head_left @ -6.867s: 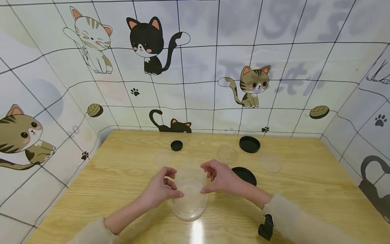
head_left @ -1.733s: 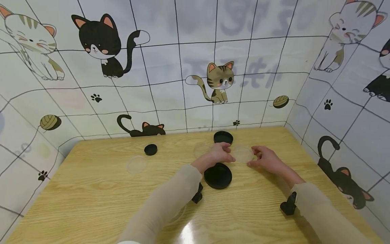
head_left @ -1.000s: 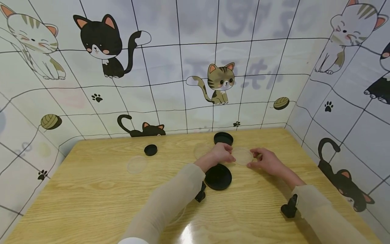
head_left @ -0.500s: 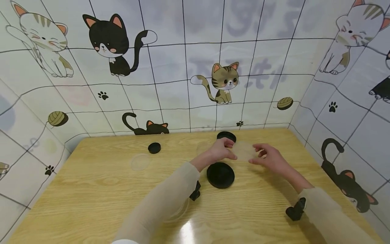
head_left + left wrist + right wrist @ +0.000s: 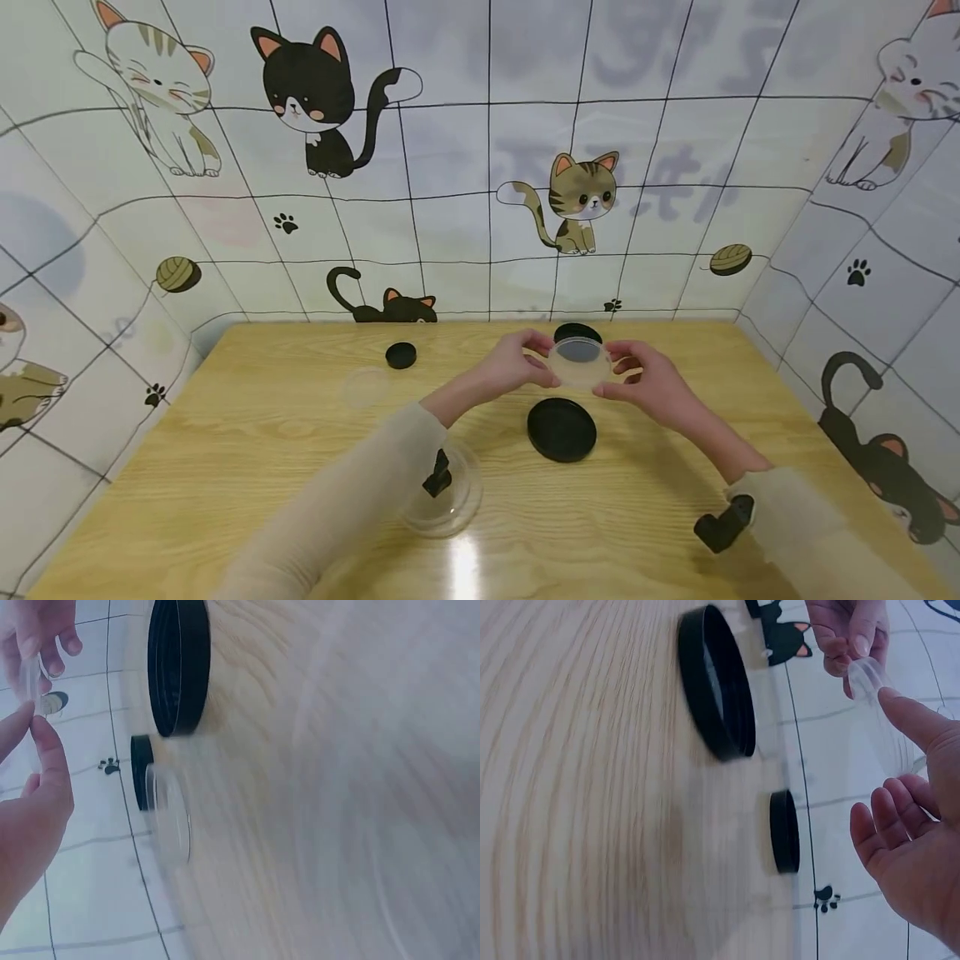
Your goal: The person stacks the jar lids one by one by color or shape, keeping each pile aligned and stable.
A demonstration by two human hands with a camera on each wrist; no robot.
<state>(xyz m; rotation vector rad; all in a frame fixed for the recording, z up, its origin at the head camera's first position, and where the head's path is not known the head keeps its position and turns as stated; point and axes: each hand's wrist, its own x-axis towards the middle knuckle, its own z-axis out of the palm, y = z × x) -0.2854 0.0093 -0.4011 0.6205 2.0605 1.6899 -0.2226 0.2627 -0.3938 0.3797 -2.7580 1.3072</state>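
Between my two hands hangs a clear round plastic lid [image 5: 580, 364], lifted off the table and tilted up. My left hand [image 5: 516, 364] pinches its left rim with thumb and fingers. My right hand [image 5: 651, 385] pinches the opposite rim. In the right wrist view the lid [image 5: 885, 724] shows edge-on between both hands. Behind it in the head view is a small black round lid [image 5: 576, 332], partly covered. A larger black lid [image 5: 562, 429] lies on the table below the hands.
Larger clear discs [image 5: 467, 508] lie under the left forearm. A faint clear disc [image 5: 366, 387] and a tiny black lid [image 5: 401, 355] lie to the left. Another clear disc [image 5: 171, 814] shows in the left wrist view. A cat-print wall [image 5: 450, 225] closes off the table [image 5: 247, 467] behind.
Both hands have raised the clear lid off the table and tilted it. Earlier they were at a stack of larger clear discs near the front. The head view has turned slightly left.
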